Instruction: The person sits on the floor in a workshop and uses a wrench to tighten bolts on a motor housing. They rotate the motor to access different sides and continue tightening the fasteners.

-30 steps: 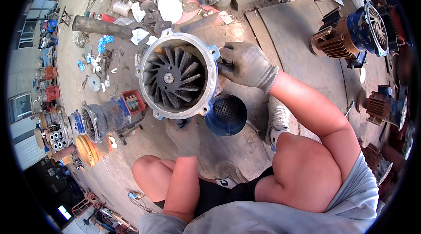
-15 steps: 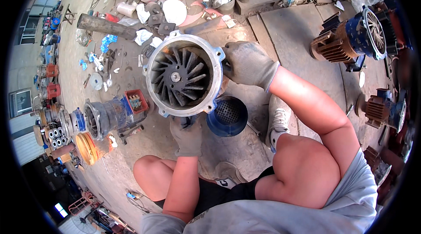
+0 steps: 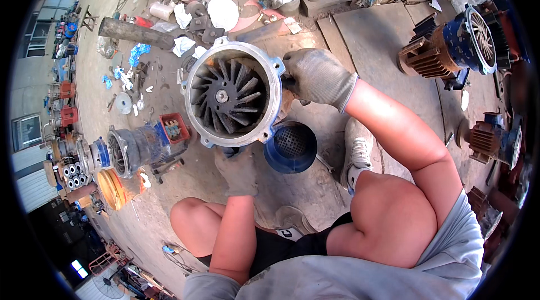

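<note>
Workshop floor (image 3: 315, 196) looks pretty cluttered from my remote seat, with a white disc (image 3: 223, 13) and crumpled rag (image 3: 183, 46) farther out and a rusty motor (image 3: 430, 55) off to the right. Big open housing (image 3: 274, 100) with a black fan (image 3: 223, 96) inside faces up at me, just beside the blue pot (image 3: 290, 147). I've got my gloved right hand (image 3: 318, 78) clenched on its right side, while my left hand (image 3: 237, 169) is at its lower edge, fingertips hidden, so can't tell if that one's gripping.
</note>
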### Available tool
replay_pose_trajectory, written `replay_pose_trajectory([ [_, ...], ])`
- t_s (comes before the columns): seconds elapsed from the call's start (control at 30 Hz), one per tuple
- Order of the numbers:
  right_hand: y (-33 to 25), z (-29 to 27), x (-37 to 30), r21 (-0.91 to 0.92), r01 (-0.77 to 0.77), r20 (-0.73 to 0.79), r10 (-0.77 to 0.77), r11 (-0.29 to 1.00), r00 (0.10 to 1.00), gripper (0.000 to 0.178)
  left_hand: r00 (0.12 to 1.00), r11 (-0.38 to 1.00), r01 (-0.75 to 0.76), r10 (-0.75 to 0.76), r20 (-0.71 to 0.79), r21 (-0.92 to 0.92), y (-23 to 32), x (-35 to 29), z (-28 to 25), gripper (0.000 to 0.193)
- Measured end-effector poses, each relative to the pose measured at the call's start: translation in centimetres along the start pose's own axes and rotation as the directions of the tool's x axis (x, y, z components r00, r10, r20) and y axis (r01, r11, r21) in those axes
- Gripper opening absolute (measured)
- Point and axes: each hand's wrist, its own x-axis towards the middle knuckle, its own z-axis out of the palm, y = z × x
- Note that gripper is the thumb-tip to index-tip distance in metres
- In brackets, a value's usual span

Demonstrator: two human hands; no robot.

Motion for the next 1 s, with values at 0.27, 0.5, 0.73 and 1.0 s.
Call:
replay_pose_trajectory([
  [0.27,0.8,-0.8,0.7,0.002,0.172,0.082,-0.171,0.985,0.982,0.022,0.869,0.832,-0.491,0.489,0.076,0.257,-1.3,0.8,-0.8,0.033],
  [0.5,0.6,-1.5,0.7,0.026,0.192,0.083,-0.193,0.981,0.978,0.021,0.856,0.811,-0.516,0.497,0.141,0.274,-2.3,0.6,-1.5,0.045],
  [0.73,0.8,-0.7,0.1,0.161,0.0,0.036,-0.006,0.987,0.999,0.028,0.952,0.882,-0.297,0.302,0.045,0.365,-1.0,-0.7,-0.5,0.071],
  [1.0,2.5,1.6,-0.7,0.223,0.124,-0.143,-0.093,0.967,0.985,0.037,0.912,0.764,-0.41,0.336,0.235,0.498,-2.8,1.5,-1.5,0.059],
])
